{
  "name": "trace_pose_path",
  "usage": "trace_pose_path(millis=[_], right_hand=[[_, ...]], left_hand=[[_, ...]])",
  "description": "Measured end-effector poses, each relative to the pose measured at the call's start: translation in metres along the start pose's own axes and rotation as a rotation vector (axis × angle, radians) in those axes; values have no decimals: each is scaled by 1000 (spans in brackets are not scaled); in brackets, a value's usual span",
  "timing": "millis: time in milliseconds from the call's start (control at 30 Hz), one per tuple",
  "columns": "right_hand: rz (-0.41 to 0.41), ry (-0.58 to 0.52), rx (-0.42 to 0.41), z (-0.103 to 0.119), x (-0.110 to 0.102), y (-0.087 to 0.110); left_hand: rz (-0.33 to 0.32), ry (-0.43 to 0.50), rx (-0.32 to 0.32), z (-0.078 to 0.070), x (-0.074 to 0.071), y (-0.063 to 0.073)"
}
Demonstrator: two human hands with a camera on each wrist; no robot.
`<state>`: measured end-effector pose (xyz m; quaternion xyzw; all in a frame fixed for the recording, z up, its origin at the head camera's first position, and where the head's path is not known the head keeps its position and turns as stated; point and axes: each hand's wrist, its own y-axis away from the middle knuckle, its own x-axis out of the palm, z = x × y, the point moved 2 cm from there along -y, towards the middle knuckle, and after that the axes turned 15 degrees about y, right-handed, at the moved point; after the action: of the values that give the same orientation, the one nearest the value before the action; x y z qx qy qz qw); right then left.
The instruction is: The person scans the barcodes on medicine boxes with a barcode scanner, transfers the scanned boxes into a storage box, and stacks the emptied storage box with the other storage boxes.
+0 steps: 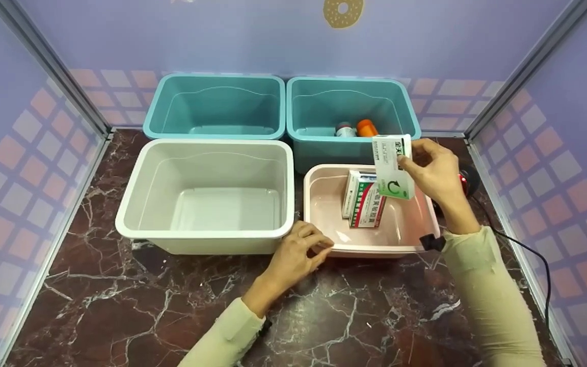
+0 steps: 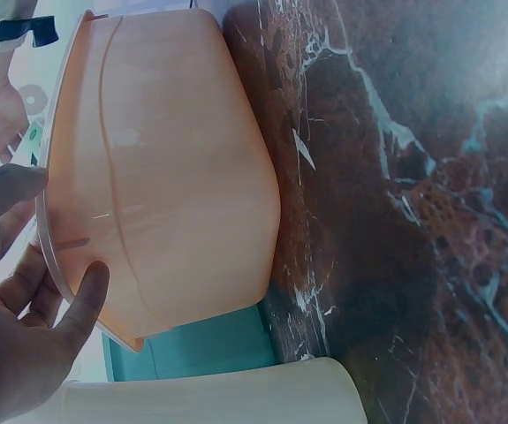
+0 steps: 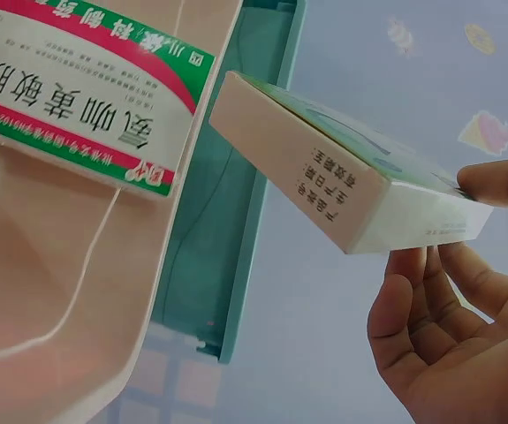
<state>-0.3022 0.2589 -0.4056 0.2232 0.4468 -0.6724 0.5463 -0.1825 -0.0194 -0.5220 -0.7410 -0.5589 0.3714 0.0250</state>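
Observation:
In the head view my right hand [image 1: 437, 171] pinches a white and green medicine box [image 1: 393, 165] by its upper right side. The box hangs tilted above the right part of the pink bin [image 1: 375, 243]. The right wrist view shows the thumb and fingers on opposite faces of that box [image 3: 342, 168]. Inside the pink bin, a red, white and green medicine box [image 1: 367, 208] leans beside another white box [image 1: 350, 196]. My left hand [image 1: 298, 250] holds the pink bin's rim at its front left corner, the thumb outside the wall in the left wrist view.
Left of the pink bin stands a white bin [image 1: 207, 235]. Behind are two teal bins, the left one [image 1: 214, 135] and the right one [image 1: 354, 140], which contains a white bottle [image 1: 345, 130] and an orange bottle [image 1: 366, 128]. A black cable [image 1: 533, 247] runs along the right side.

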Motion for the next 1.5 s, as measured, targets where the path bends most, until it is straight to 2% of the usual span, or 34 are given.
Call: trace_pose_path(millis=[333,500,1167,1500], right_hand=[[24,30,-23,16,8,-10],[39,32,-40,23,11,-15],[74,-57,-16,47,37,-31],[89,-99,-1,60,48,-35]], left_hand=[[-12,-2,20,-1,0,0],[-4,1,-6,-1,-1,-1],[18,-24,-25,-1,-2,-1],[15,1,-22,-1,0,0]])
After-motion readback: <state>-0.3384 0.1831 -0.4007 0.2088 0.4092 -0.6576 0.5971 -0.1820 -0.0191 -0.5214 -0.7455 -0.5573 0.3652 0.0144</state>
